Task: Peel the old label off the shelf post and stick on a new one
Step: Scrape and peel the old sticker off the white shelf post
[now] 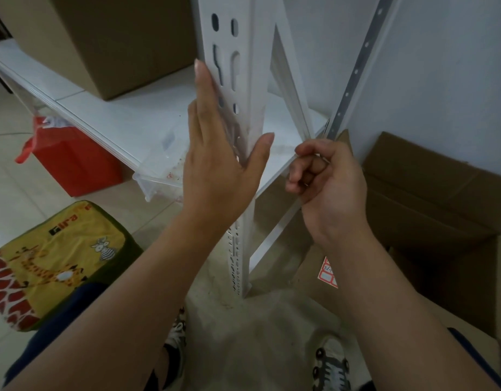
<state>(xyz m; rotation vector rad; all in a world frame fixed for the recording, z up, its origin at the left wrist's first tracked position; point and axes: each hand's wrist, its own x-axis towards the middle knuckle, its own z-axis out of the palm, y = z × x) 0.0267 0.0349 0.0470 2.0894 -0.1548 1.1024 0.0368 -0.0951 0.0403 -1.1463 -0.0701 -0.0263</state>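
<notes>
The white slotted shelf post (243,46) rises in the middle of the view. My left hand (218,153) lies flat against its left face with the fingers stretched upward and the thumb wrapped round the corner. My right hand (325,182) is curled just right of the post, its fingertips pinched on a thin translucent strip, the old label (284,149), which stretches from the post near my thumb. The post face under my left hand looks smeared with residue. A sheet of red-bordered new labels (328,273) lies on flat cardboard below my right wrist.
A white shelf board (116,114) carries a brown carton (102,43) and a clear plastic tray (159,170). A red bag (71,162) and a yellow giraffe-print cushion (54,258) sit on the floor at left. Opened cardboard boxes (429,198) lie at right. My shoes show below.
</notes>
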